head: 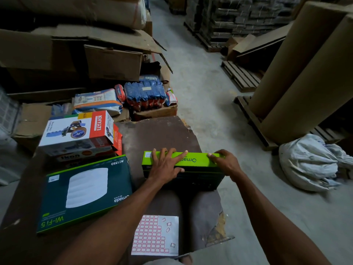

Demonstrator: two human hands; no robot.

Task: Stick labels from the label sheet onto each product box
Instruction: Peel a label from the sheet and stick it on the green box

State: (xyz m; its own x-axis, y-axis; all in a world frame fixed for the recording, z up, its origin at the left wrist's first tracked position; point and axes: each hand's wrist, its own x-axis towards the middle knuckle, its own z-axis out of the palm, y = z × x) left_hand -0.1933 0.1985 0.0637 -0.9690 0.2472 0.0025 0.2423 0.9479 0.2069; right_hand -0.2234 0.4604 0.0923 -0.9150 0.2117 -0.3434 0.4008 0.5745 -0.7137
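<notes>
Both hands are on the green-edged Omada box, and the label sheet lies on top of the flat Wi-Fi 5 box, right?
Not quite. The head view shows the label sheet lying on the brown board beside the flat Wi-Fi 5 box, not on it. The left hand and right hand are on the green-edged Omada box.

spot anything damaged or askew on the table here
Yes. The table top is chipped and peeling at its near right edge. On the label sheet, a few loose labels lie crooked, off the grid.

The left hand [165,165] hides part of the green box's [198,159] lettering; its label [148,155] is unreadable.
</notes>
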